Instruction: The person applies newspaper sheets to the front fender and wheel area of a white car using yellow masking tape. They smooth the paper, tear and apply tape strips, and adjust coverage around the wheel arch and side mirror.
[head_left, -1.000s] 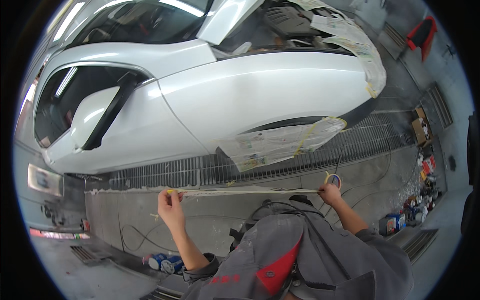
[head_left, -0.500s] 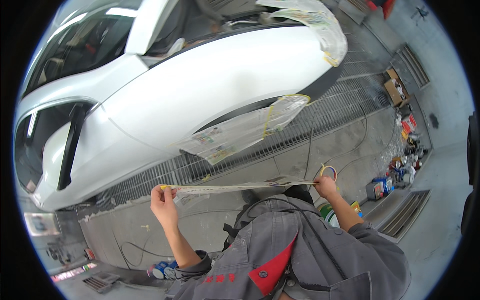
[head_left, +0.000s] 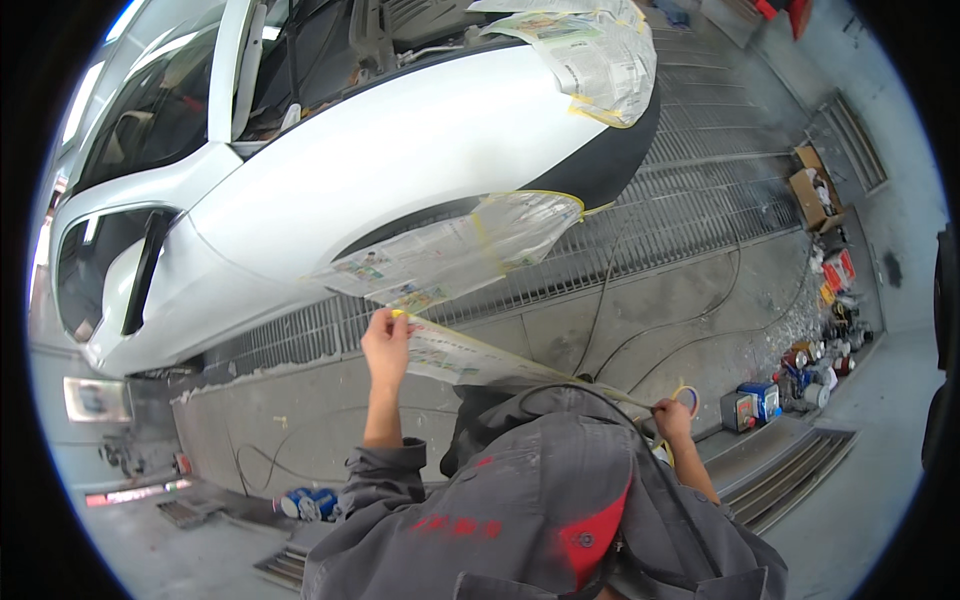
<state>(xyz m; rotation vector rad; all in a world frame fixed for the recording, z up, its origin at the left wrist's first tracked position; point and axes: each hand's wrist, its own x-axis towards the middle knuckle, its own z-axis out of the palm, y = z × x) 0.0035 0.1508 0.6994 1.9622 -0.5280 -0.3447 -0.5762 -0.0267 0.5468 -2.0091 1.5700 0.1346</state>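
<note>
A long newspaper strip (head_left: 480, 360) edged with yellow masking tape stretches slantwise between my two hands. My left hand (head_left: 386, 348) is closed in a pinch on its raised end, where a yellow tape tip sticks out. At the lower end my right hand (head_left: 672, 420) is closed on the strip. A masking tape roll (head_left: 688, 398) shows right beside those fingers; whether they grip it too I cannot tell. Beyond stands a white car fender (head_left: 380, 150), its wheel opening covered by newspaper and plastic sheeting (head_left: 450, 255) with yellow tape.
More taped newspaper (head_left: 600, 60) covers the car's front corner. Floor grating (head_left: 690, 190) runs alongside the car, and a dark hose (head_left: 690, 320) snakes over the floor. Cans and bottles (head_left: 800, 385) and a cardboard box (head_left: 815, 190) stand at right. Blue containers (head_left: 308, 503) lie lower left.
My left hand has moved right and up, toward the covered wheel opening. My right hand has dropped lower, so the newspaper strip now slants. The whole view has shifted a little.
</note>
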